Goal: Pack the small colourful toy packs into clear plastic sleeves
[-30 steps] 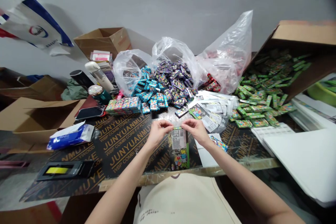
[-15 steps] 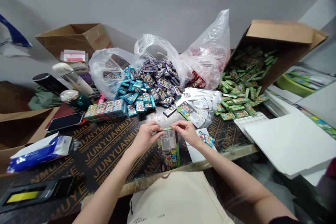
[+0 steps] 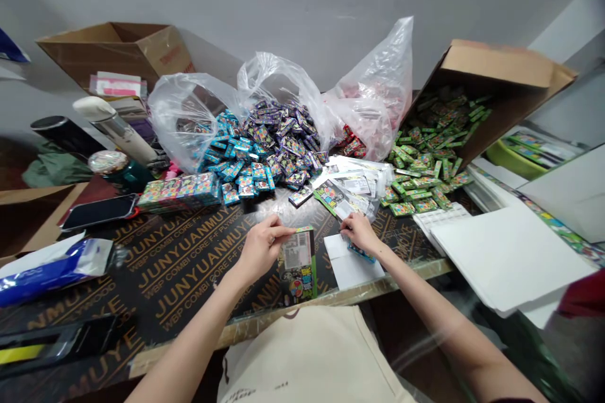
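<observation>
My left hand pinches the top edge of a flat green-and-black printed packet that has a pale grey window panel. The packet's lower end reaches down toward the table's front edge. My right hand is over a blue printed card, its fingers curled together near the card's upper left corner. Whatever those fingertips hold is hidden. Under the card lies a white sheet. Just beyond my right hand, several flat printed packets are fanned in a pile.
Heaps of small blue boxes, purple boxes and green boxes stand at the back, the green ones spilling from a carton. A phone and a stack of wrapped boxes lie left. White boards overhang at right.
My right hand has let go of the packet's top edge and moved right, onto the blue card. My left hand still holds the packet. The view has shifted slightly.
</observation>
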The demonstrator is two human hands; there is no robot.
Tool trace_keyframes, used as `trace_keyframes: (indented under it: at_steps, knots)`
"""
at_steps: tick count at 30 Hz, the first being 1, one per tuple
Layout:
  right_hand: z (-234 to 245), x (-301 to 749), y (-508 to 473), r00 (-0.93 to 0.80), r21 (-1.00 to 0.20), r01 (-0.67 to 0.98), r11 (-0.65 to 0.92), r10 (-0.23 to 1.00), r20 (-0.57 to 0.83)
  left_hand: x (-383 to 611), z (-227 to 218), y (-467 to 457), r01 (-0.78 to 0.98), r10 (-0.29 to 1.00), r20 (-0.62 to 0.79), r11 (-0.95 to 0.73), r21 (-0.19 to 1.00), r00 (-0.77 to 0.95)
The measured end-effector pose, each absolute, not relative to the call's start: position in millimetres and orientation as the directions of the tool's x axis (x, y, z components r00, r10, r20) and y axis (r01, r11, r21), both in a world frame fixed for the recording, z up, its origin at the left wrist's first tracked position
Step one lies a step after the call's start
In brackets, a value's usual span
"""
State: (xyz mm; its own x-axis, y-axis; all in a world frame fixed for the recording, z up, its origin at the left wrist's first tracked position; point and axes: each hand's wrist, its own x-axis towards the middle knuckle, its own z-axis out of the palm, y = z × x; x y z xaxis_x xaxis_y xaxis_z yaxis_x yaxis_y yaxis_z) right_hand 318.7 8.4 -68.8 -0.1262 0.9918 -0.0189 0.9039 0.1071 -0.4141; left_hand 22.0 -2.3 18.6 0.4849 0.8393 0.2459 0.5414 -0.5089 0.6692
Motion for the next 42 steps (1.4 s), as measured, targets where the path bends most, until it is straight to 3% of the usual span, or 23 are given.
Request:
trace_keyframes:
  at_steps: [10, 21, 23, 27, 29, 33, 42]
  knots:
    - [-72.5, 309.7, 2.8, -0.169, -0.422, 0.898, 0.128, 0.984, -0.061, 22.6, 16.3, -4.9, 0.566, 0.832, 0.234, -0.522, 0.638, 0.503]
    - [-50.8, 303.9, 10.9, -0.227, -0.610, 0.783, 0.121, 0.969, -0.099, 25.9, 13.8, -9.7, 0.544, 0.863, 0.279, -0.487, 0.683, 0.421]
    - [-28.6, 290.8, 17.8, -0.280, -0.727, 0.672, 0.138, 0.957, -0.077, 25.7, 14.4, -10.5, 0.528, 0.884, 0.297, -0.457, 0.716, 0.362]
    - [25.1, 248.6, 25.5, -0.448, -0.963, 0.254, 0.094, 0.893, -0.031, 24.9, 16.4, -11.9, 0.510, 0.902, 0.327, -0.430, 0.746, 0.282]
    - [42.8, 228.7, 27.2, -0.547, -0.981, 0.184, 0.068, 0.836, -0.045, 24.8, 18.7, -13.5, 0.513, 0.897, 0.333, -0.441, 0.737, 0.293]
    - [49.5, 208.2, 31.7, -0.677, -0.970, 0.231, 0.071, 0.728, -0.107, 25.9, 23.5, -17.8, 0.514, 0.893, 0.343, -0.448, 0.732, 0.291]
    - [22.8, 203.8, 39.8, -0.686, -0.975, 0.224, -0.010, 0.709, -0.165, 35.3, 14.8, -17.9, 0.567, 0.898, 0.386, -0.435, 0.700, 0.211]
